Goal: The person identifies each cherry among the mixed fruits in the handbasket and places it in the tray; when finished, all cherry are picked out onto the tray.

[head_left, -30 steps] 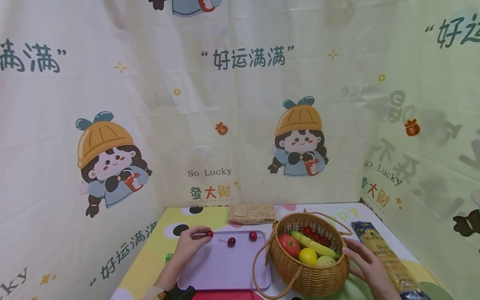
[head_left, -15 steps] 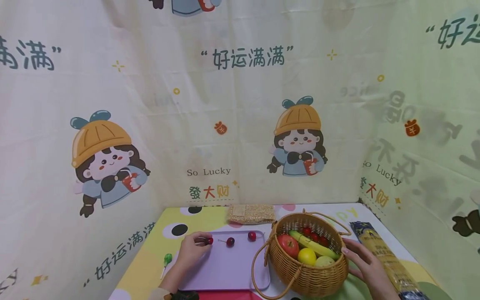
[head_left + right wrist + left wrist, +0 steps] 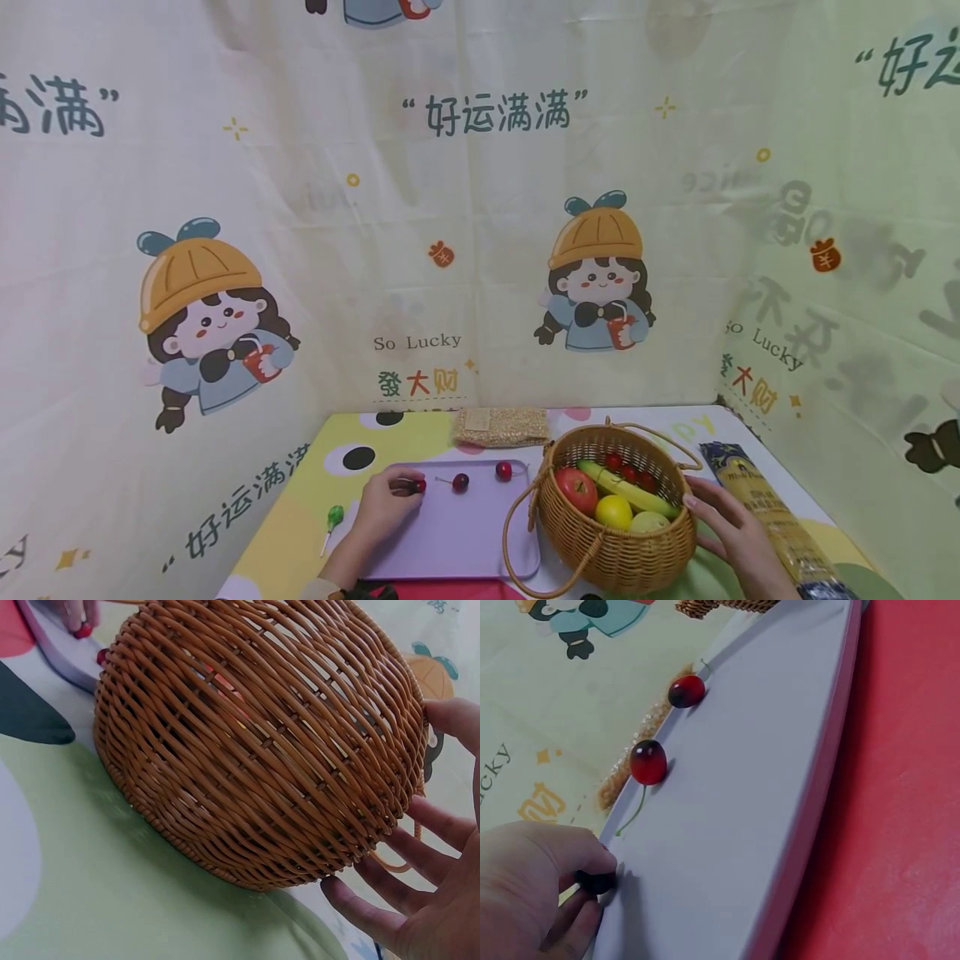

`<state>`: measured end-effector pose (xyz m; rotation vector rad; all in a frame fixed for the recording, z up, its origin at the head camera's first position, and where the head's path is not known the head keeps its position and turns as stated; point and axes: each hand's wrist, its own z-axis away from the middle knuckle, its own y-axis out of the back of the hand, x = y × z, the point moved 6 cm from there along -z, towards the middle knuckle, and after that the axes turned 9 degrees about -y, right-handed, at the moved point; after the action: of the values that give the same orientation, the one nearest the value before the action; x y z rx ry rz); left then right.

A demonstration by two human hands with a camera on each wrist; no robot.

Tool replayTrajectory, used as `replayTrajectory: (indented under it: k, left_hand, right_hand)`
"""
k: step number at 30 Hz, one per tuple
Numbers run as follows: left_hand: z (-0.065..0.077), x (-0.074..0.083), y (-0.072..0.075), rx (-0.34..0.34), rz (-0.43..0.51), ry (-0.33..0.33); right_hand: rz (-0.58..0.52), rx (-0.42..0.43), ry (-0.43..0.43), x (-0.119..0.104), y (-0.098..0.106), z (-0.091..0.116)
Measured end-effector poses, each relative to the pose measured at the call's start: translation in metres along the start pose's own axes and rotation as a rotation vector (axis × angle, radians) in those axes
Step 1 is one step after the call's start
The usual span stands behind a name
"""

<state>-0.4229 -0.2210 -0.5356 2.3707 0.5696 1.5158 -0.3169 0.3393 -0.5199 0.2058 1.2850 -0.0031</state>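
Note:
My left hand (image 3: 387, 506) pinches a dark red cherry (image 3: 596, 882) between thumb and fingers, low at the far left corner of the lilac tray (image 3: 468, 542). Along the tray's back side lie two more cherries with stems: a middle cherry (image 3: 460, 482) and a right cherry (image 3: 504, 471). My right hand (image 3: 731, 525) touches the right side of the wicker basket (image 3: 255, 750), its spread fingers against the weave and its thumb at the rim. In the basket are a red apple (image 3: 577, 490), a banana (image 3: 628, 487), a yellow lemon (image 3: 613, 512), a pale green fruit (image 3: 648, 522) and several cherries.
A green lollipop (image 3: 334, 516) lies left of the tray. Behind the tray sits a bag of grains (image 3: 501, 427). On the right is a long blue-and-gold packet (image 3: 772, 517). The basket's hoop handle (image 3: 517, 575) hangs over the tray's right edge. Printed cloth encloses the table.
My left hand has lowered slightly with the cherry at the tray's far left corner, then stayed there. The lollipop has come into fuller view. The right hand and basket stay put.

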Motion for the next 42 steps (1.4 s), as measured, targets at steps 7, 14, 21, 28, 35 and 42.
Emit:
replayTrajectory:
  k: [7,14,21,28,35,42]
  left_hand:
    - [-0.001,0.016,0.009,0.024,-0.089,0.020]
    - [-0.013,0.036,0.005,-0.002,-0.004,-0.002]
    - [-0.020,0.079,-0.015,-0.092,0.154,-0.031]
    - [-0.027,0.130,-0.044,-0.194,0.250,-0.057]
    - [-0.032,0.180,-0.081,-0.331,0.269,-0.096]
    - [-0.035,0.219,-0.119,-0.416,0.278,-0.096]
  right_hand:
    - [0.006,-0.004,-0.007,0.000,-0.001,-0.001]
    - [-0.002,-0.002,0.002,0.001,0.001,-0.001]
    - [-0.004,-0.004,0.002,0.000,0.002,0.001]
    - [0.004,-0.004,0.006,-0.001,0.001,0.001]
    - [0.003,-0.001,0.002,-0.002,0.002,0.002]
    - [0.005,-0.004,0.004,-0.002,0.001,0.003]
